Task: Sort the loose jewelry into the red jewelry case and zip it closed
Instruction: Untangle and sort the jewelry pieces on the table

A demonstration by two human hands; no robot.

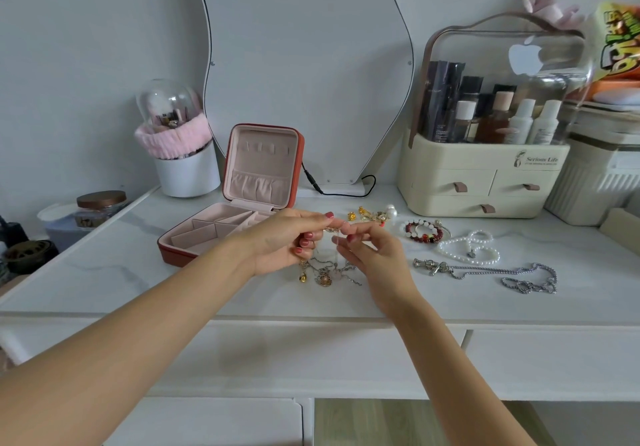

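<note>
both hands meet above the white tabletop (pixel 104 272), just in front of the open red jewelry case (pixel 221 234). the left hand (pixel 284 241) pinches a thin gold chain (pixel 336 248) between thumb and forefinger, its other fingers curled in; the right hand (pixel 374 255) pinches the same chain at its top end, with the remaining fingers loosely spread. the chain hangs down between them toward a tangled heap of necklaces and pendants (pixel 325 274) lying on the tabletop under the hands. the case stands with its lid upright, pink lining and dividers showing, its compartments holding nothing that can be made out. to the right of the hands lie small gold pieces and a pearl earring (pixel 372 215), a red and white bead bracelet (pixel 424 231), a pearl necklace (pixel 467 248) and a heavy silver chain (pixel 498 272), all loose on the tabletop. behind them sits a cream cosmetics organiser (pixel 485 175) with drawers, and a wavy mirror (pixel 304 64) leans at the back
</note>
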